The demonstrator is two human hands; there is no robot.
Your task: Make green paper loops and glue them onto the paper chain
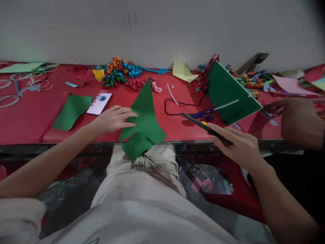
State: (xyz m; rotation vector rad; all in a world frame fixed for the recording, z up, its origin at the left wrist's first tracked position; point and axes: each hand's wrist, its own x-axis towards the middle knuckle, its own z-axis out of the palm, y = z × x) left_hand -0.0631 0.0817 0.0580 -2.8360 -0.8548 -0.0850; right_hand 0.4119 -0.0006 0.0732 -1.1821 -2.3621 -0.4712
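A cut piece of green paper (142, 130) lies at the table's front edge, its lower corner hanging over my lap. My left hand (115, 118) rests on the left side of this paper with its fingers stretched out and a little apart. To the right of the paper, my right hand (241, 145) is closed around a black utility knife (203, 126) with a yellow part on it. The knife points up and to the left, apart from the paper. Just beyond it lies a blue glue gun (203, 114) with a black cord.
A co-worker's hand (299, 118) is at the right, by a tilted green board (228, 95). A phone (100, 104) and another green paper piece (71, 112) lie left. Curled paper garlands (122, 73) line the back of the red table (175, 130), before a grey wall.
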